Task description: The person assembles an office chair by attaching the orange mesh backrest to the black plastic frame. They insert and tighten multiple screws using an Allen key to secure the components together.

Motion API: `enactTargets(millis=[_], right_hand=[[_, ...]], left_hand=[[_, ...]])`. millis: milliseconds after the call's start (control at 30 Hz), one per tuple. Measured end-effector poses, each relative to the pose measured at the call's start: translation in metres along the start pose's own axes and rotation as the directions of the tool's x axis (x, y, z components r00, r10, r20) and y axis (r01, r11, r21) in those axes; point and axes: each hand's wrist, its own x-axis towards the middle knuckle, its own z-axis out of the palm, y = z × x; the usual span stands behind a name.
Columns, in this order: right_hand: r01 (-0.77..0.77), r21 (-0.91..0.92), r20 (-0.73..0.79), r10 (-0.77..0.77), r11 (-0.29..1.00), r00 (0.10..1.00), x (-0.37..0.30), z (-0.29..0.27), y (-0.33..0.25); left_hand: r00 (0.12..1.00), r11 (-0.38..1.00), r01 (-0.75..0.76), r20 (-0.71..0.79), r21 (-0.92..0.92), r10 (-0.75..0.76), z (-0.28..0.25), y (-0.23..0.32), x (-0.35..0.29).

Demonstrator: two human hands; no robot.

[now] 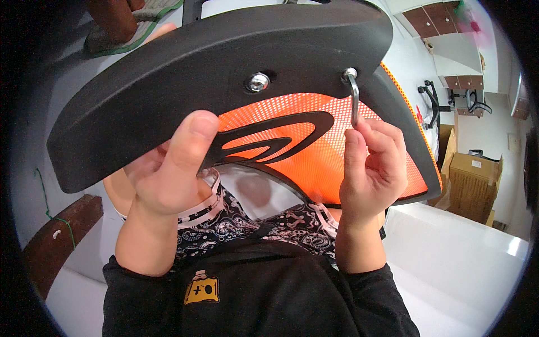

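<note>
A black plastic chair part (pixel 163 84), long and curved, lies across in front of me, joined to an orange mesh backrest (pixel 320 168) with a black frame. My left hand (pixel 174 163) grips the lower edge of the black part, thumb on its face and fingers hidden behind. Between the thumb and fingers of my right hand (pixel 373 163) is the long arm of an Allen key (pixel 354 101). Its short end sits at a silver bolt (pixel 349 73) near the part's right end. A second silver bolt (pixel 257 82) shows to the left, seated in the black part.
Cardboard boxes (pixel 474 182) stand on the right, beyond a white surface (pixel 455 236). Further back are black chair bases (pixel 432 101) and brown-fronted cabinets (pixel 432 21). A brown wooden piece (pixel 64 238) is at the lower left, and a sandalled foot (pixel 120 28) at the upper left.
</note>
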Motion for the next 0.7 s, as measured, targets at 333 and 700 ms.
enactTargets(millis=[333,700], right_hand=[[-0.094,0.35,0.317,-0.023,0.932,0.948,-0.01,0.014,-0.024],[-0.367,0.565,0.403,0.142,0.738,0.904,-0.004,0.029,-0.027]], left_hand=[[0.998,0.995,0.061,0.03,-0.08,-0.059,-0.003,-0.004,-0.002],[0.998,0.998,0.058,0.032,-0.029,-0.057,-0.001,0.002,-0.003]])
